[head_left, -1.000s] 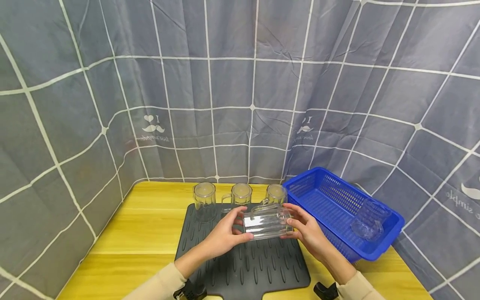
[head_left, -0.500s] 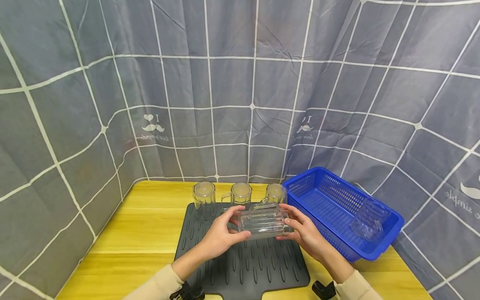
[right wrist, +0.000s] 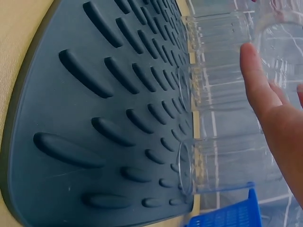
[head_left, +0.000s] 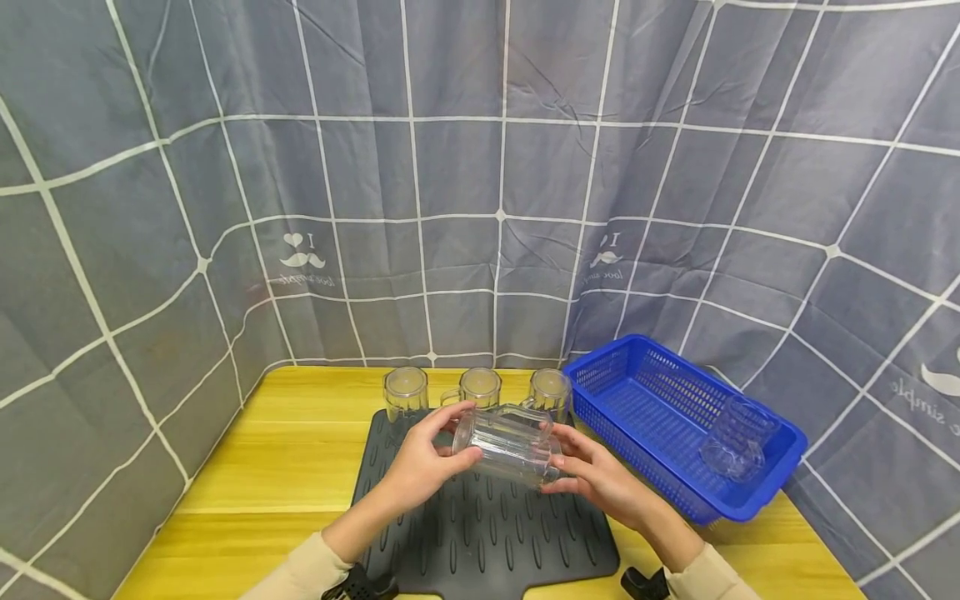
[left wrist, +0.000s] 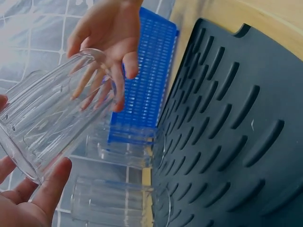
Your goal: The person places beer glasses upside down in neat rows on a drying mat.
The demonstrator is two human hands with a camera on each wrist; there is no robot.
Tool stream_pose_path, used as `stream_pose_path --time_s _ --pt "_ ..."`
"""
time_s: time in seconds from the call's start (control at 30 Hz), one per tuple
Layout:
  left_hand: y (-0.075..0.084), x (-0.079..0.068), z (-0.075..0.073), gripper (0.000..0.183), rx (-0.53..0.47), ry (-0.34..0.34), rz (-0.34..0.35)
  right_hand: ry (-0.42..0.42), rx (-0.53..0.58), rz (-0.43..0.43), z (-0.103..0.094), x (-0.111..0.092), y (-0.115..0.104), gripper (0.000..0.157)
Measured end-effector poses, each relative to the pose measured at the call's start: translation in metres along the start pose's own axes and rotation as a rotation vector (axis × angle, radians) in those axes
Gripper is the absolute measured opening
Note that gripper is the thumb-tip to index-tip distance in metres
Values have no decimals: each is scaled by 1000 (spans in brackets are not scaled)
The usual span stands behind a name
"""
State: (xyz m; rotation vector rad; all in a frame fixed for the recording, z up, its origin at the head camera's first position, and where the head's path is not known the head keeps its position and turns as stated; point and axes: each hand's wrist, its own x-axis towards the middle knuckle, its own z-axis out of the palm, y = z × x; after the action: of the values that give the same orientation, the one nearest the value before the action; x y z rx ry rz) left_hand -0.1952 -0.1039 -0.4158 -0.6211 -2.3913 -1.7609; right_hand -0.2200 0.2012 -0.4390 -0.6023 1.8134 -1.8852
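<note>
A clear glass mug (head_left: pixel 508 443) lies sideways in the air above the dark drying mat (head_left: pixel 495 542), its right end tipped lower. My left hand (head_left: pixel 422 460) grips the mug's left end between thumb and fingers; the left wrist view shows the thumb on the glass. At the other end is my right hand (head_left: pixel 600 479), fingers spread around the mug's end, with a gap between palm and glass (left wrist: pixel 111 35). In the right wrist view its thumb (right wrist: pixel 253 71) is straight and apart from the rim.
Three glass mugs, left (head_left: pixel 406 392), middle (head_left: pixel 480 390) and right (head_left: pixel 550 392), stand upside down along the mat's back edge. A blue plastic basket (head_left: pixel 675 492) with another glass mug (head_left: pixel 738 442) sits right. A grey checked curtain (head_left: pixel 465 258) surrounds the yellow wooden table (head_left: pixel 247 475).
The held mug and both hands have moved left. The mug has turned, and its right end has dropped lower. The upside-down mugs and the basket stay in place.
</note>
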Motion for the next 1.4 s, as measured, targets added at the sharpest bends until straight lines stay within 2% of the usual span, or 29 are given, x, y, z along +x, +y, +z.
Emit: stream_pose_path --time_s 0.17,0.3,0.6,0.83,0.97,1.4 --pt "2 0 -12 60 69 8 38 -33 -42 -11 -2 -1 -1 60" --pt "5 -3 -27 63 158 17 41 -45 -70 -12 -7 -5 -3 54" --pt "9 -9 -59 63 345 45 52 -16 -114 -16 -19 -16 -4 51" --pt "10 -12 -73 59 439 75 84 21 -129 -29 -27 -19 -10 55" --pt "8 -14 -79 61 469 92 75 34 -140 -29 -30 -20 -9 55" --pt "3 -23 -96 68 602 73 66 70 -161 -27 -40 -27 -5 48"
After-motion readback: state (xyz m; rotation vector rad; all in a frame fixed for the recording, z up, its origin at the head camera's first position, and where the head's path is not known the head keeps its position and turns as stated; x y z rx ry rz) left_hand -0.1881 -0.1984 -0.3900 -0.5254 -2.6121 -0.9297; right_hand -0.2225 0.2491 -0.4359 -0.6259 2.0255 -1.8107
